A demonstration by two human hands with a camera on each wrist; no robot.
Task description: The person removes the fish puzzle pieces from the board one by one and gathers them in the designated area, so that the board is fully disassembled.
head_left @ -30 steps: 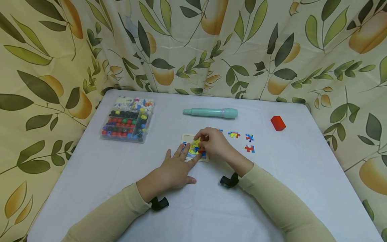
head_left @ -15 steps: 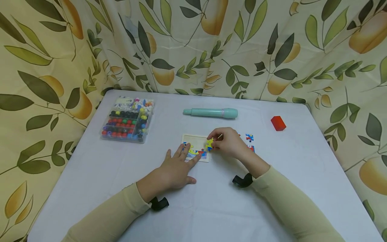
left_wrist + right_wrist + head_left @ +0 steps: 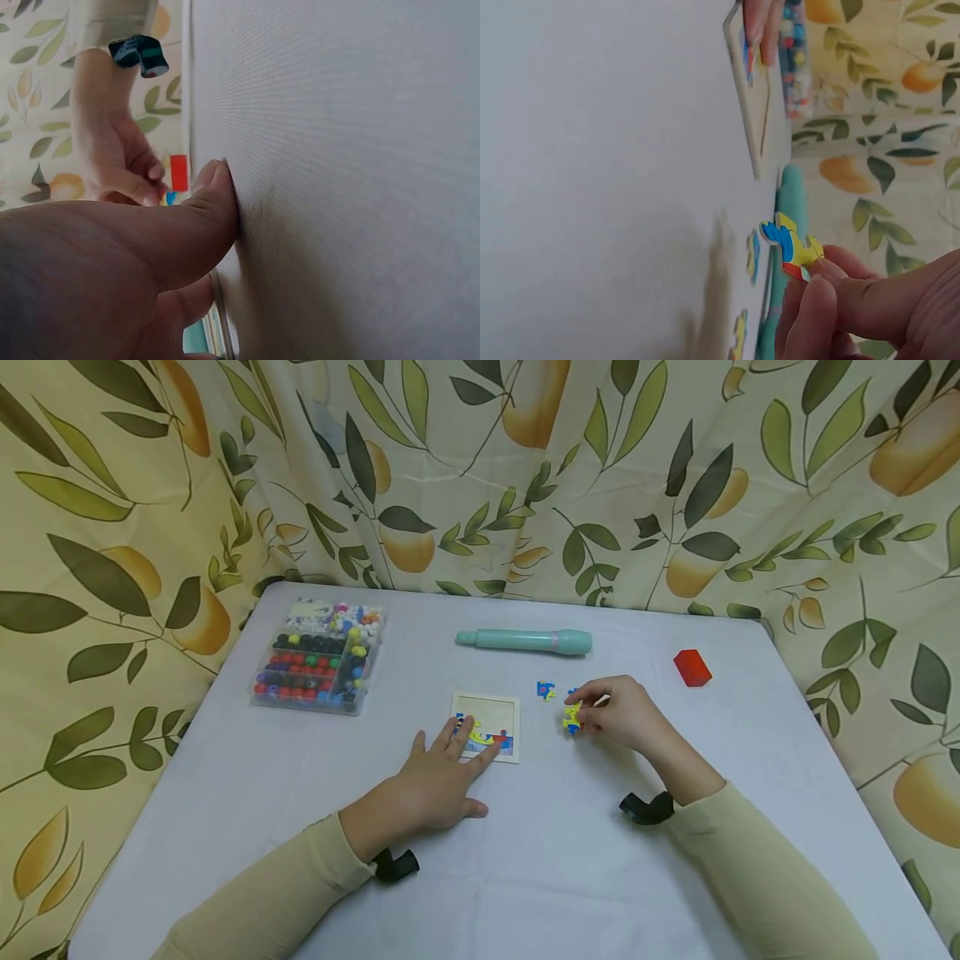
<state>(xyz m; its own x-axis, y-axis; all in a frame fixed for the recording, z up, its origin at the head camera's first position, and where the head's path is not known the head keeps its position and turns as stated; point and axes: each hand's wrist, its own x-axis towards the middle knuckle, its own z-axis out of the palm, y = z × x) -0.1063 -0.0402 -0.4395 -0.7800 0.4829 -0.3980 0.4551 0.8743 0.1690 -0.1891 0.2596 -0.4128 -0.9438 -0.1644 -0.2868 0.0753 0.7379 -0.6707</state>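
My left hand (image 3: 438, 781) lies with fingers spread, its fingertips on the lower part of a small wooden puzzle board (image 3: 487, 702). A few joined pieces fill the bottom of that board; bare wood shows above them. Between thumb and fingers, my right hand (image 3: 618, 714) pinches a yellow and blue jigsaw piece (image 3: 795, 247), raised above the table to the right of the board. A blue and yellow jigsaw piece (image 3: 545, 691) lies on the table between board and right hand. The right hand covers other loose pieces in the head view.
A clear compartment box of beads (image 3: 311, 660) stands at the back left. Behind the board lies a mint-green tube-shaped thing (image 3: 523, 642), and a red block (image 3: 692, 667) sits at the right. A patterned curtain (image 3: 480, 485) hangs beyond the white table.
My right hand has moved right, off the board, carrying the yellow and blue jigsaw piece with it. The board's upper part is now uncovered. My left hand has stayed in place.
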